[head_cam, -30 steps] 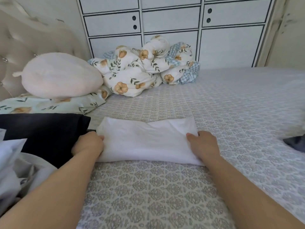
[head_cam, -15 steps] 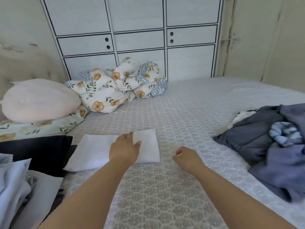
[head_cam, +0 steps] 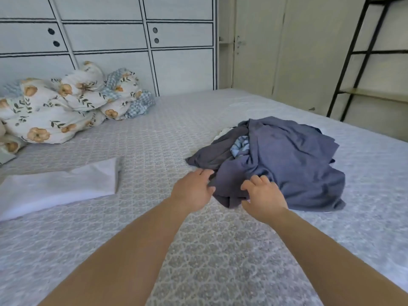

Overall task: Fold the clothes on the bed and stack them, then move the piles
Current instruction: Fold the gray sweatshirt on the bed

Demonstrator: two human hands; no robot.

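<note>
A heap of unfolded blue-grey clothes (head_cam: 287, 160) lies on the bed at centre right, with a blue striped piece (head_cam: 240, 146) and a bit of white cloth showing inside it. My left hand (head_cam: 192, 191) reaches its near left edge, fingers curled at the fabric. My right hand (head_cam: 262, 197) lies on the heap's front fold, fingers bent into the cloth. Whether either hand has a firm hold is unclear. A folded white garment (head_cam: 59, 186) lies flat to the left, apart from both hands.
The patterned bedsheet (head_cam: 209, 250) covers the bed. A bundled floral duvet (head_cam: 66, 107) sits at the back left against white cabinet doors (head_cam: 110, 40). A black metal shelf frame (head_cam: 357, 62) stands beyond the bed's right edge.
My view has swung right. My left hand left the folded white garment, and both hands moved right to the blue-grey heap. The white garment stays where it lay.
</note>
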